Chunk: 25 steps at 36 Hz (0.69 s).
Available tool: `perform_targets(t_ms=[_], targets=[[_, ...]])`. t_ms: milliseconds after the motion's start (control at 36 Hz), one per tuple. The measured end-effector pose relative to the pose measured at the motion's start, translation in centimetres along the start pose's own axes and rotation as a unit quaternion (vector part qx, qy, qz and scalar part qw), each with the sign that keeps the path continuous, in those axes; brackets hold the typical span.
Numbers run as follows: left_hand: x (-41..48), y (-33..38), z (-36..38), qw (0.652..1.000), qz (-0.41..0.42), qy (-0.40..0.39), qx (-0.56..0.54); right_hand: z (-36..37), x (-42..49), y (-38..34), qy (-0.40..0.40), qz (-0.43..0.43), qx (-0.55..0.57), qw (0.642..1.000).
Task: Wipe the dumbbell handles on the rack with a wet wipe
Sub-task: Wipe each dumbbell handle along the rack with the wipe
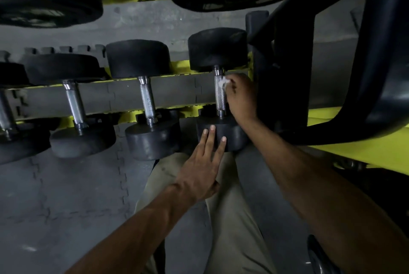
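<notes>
Head view: rightmost dumbbell point(219, 87) on the rack.
Right hand point(240, 96): pinches wet wipe point(224, 82) against handle point(220, 94) (upper end).
Left hand point(202, 167): fingers straight, spread, resting on near weight point(234, 134).

Dumbbells point(146, 101) side by side across rack point(124, 96); wipe point(223, 82) on rightmost handle point(220, 94).

A single head-worn camera looks steeply down and forward from close above the lower rack point(132, 94), whose row of dumbbells runs from 9 to 3 o'clock. The person's legs point(232, 218) lie at 6 o'clock.
</notes>
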<state>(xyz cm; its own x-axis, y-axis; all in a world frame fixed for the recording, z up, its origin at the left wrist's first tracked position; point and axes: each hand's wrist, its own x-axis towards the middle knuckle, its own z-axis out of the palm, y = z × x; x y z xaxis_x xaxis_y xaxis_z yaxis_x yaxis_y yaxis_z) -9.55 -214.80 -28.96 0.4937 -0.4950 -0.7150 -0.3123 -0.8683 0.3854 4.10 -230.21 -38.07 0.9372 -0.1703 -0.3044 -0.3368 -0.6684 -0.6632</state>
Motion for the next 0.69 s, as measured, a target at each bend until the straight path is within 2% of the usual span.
perform_targets(t_ms=[28,83,139,167,250,278,333,444,472,500,583,694], targets=[[0.0,0.0,0.0,1.000,0.002,0.004,0.001,0.6,0.8,-0.6,0.025,0.070,0.060,0.995],[0.0,-0.1,0.0,1.000,0.006,0.010,0.007,1.2,2.3,-1.9,0.042,0.193,0.176,0.964],[0.0,-0.1,0.0,1.000,0.007,0.001,0.011,1.7,3.4,-1.9,0.004,0.297,0.318,0.900],[-0.1,-0.1,0.0,1.000,0.007,-0.002,0.011,1.7,3.8,-1.7,-0.037,0.332,0.398,0.855],[-0.2,-0.1,-0.1,1.000,0.008,-0.001,0.016,1.4,5.0,-0.7,-0.147,0.371,0.553,0.732],[-0.1,-0.1,-0.1,1.000,0.009,-0.001,0.018,1.4,5.2,-0.4,-0.172,0.370,0.582,0.704],[0.0,-0.1,-0.1,1.000,0.009,-0.001,0.018,1.8,5.5,0.1,-0.186,0.366,0.599,0.687],[0.0,-0.3,-0.4,1.000,0.014,-0.007,0.017,2.0,5.0,0.0,-0.162,0.350,0.601,0.700],[-0.1,-0.3,-0.4,1.000,0.014,-0.009,0.015,2.0,4.5,0.0,-0.141,0.349,0.586,0.717],[-0.1,-0.3,-0.5,1.000,0.014,-0.009,0.014,2.1,3.8,0.2,-0.112,0.338,0.568,0.742],[0.0,-0.2,-0.7,1.000,0.010,-0.012,0.007,1.7,1.4,0.8,-0.038,0.266,0.430,0.862],[0.0,0.0,-0.7,1.000,0.006,-0.014,0.008,0.6,-0.8,1.1,-0.048,0.137,0.201,0.969]])
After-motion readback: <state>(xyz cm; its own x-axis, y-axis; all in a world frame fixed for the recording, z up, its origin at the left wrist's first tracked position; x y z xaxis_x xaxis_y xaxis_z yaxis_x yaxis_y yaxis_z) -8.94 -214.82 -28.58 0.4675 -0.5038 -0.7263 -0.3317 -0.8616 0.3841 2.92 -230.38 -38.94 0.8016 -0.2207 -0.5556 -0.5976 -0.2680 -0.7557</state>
